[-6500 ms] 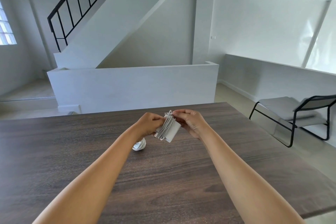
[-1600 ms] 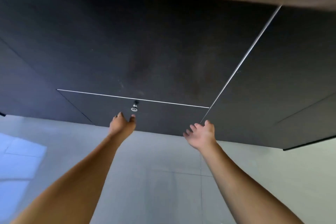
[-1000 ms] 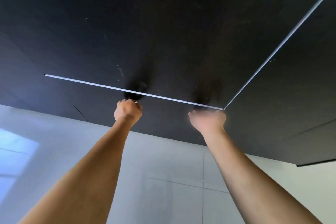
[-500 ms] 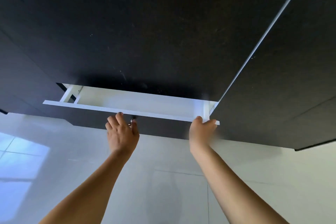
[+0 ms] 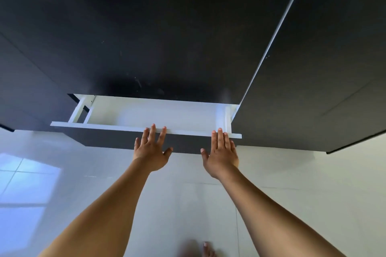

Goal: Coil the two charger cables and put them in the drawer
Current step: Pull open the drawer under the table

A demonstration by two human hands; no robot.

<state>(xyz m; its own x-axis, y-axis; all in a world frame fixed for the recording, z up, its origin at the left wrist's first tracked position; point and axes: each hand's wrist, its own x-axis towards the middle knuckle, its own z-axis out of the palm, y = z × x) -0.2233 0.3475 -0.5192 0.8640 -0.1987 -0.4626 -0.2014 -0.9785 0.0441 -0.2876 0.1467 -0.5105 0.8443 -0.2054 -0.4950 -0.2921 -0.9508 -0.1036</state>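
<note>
The drawer (image 5: 100,127) in the dark cabinet front stands pulled out, showing a white inside with nothing visible in it. My left hand (image 5: 151,148) lies flat with straight fingers, fingertips at the drawer's top edge near the middle. My right hand (image 5: 221,150) is flat too, fingertips at the top edge near the drawer's right end. Neither hand holds anything. The two charger cables are out of view.
The dark cabinet front (image 5: 167,37) fills the upper view, with a bright seam (image 5: 277,27) running up at the right. Pale tiled floor (image 5: 188,204) lies below, and a bare foot (image 5: 206,250) shows at the bottom edge.
The drawer has slid further out. My left hand has let go of the knob and both hands have flattened with fingers spread against the drawer's front edge.
</note>
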